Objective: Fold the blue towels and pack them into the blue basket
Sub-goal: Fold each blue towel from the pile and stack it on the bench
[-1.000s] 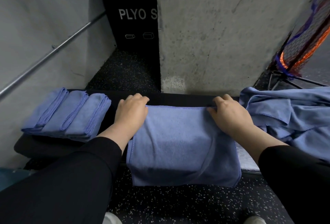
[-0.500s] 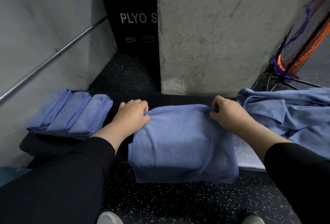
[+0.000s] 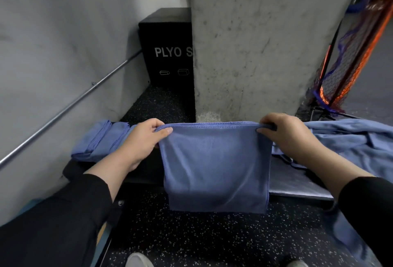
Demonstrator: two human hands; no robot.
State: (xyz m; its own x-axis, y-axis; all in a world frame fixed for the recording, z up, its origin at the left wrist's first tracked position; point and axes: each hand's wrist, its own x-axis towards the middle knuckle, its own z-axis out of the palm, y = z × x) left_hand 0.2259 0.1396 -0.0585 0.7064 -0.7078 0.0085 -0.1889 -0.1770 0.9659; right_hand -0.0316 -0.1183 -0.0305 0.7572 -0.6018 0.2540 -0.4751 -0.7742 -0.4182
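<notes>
The left hand [image 3: 142, 139] and the right hand [image 3: 287, 133] each pinch 1 top corner of a half-folded blue towel [image 3: 214, 168], thumb curled against fingers, so it hangs flat in the air in front of the black bench [image 3: 297, 183]. A stack of folded towels [image 3: 100, 141] lies on the bench's left end and a heap of unfolded towels [image 3: 350, 139] on its right. The blue basket is not identifiable in this view. The step in hand looks like the next fold. To do it well, keep the stitched top edge taut and level, let the cloth hang until it stops swinging, then bring the 2 corners together squarely so the side edges match before laying it down.
</notes>
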